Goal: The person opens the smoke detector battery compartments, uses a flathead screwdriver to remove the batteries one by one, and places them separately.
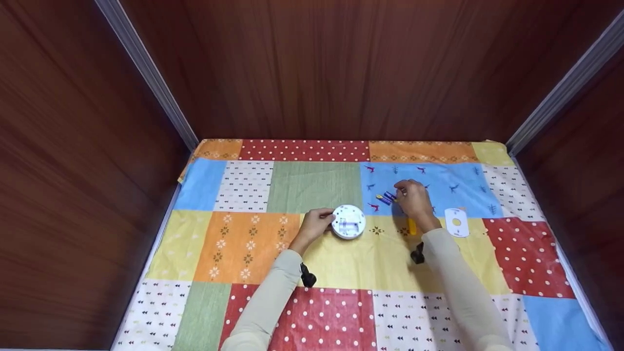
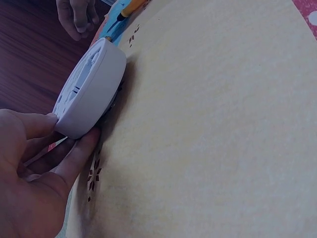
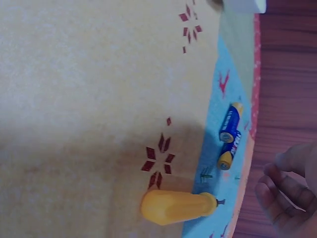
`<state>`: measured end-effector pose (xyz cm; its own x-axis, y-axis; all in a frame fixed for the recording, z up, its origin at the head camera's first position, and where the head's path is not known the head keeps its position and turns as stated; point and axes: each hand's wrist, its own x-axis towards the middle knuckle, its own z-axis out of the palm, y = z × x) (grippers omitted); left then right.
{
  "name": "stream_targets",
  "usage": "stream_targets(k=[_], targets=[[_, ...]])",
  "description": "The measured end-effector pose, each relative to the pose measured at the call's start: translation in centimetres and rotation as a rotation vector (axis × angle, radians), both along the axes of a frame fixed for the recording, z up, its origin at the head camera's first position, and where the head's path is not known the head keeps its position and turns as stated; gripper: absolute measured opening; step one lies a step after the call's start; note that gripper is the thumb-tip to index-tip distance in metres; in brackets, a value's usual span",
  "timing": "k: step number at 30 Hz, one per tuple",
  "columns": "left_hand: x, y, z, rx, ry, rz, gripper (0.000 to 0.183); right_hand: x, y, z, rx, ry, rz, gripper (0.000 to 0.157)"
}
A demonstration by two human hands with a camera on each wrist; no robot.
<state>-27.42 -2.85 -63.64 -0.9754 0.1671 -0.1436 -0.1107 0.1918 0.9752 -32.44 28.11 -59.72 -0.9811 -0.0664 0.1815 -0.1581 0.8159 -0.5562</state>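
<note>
My left hand (image 1: 316,225) pinches the edge of a round white device (image 1: 348,222), thumb on top and fingers beneath. The left wrist view shows the device (image 2: 89,91) tilted, one side raised off the cloth. A battery-sized recess shows in its upturned face. Two blue-and-yellow batteries (image 3: 231,123) lie side by side on the blue patch. Just beside them hovers my right hand (image 1: 414,200), fingers loosely bent, with nothing seen between them. A small screwdriver (image 3: 176,207) with a yellow handle lies near the right wrist, partly hidden by it in the head view.
A white plate (image 1: 456,223) with a round hole lies right of the right hand. The patchwork cloth (image 1: 258,312) covers the table. Brown wood-grain panels (image 1: 312,73) stand at the back and both sides.
</note>
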Motion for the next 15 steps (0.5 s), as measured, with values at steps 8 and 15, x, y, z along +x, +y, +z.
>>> stream_targets(k=[8, 15], targets=[[0.0, 0.0, 0.0, -0.024, 0.015, -0.003, 0.029, 0.8, 0.6, 1.2, -0.034, 0.015, -0.005, 0.025], [-0.1, -0.1, -0.1, -0.026, 0.012, -0.008, 0.03, 1.5, 1.5, 1.5, -0.053, 0.043, -0.01, 0.025]])
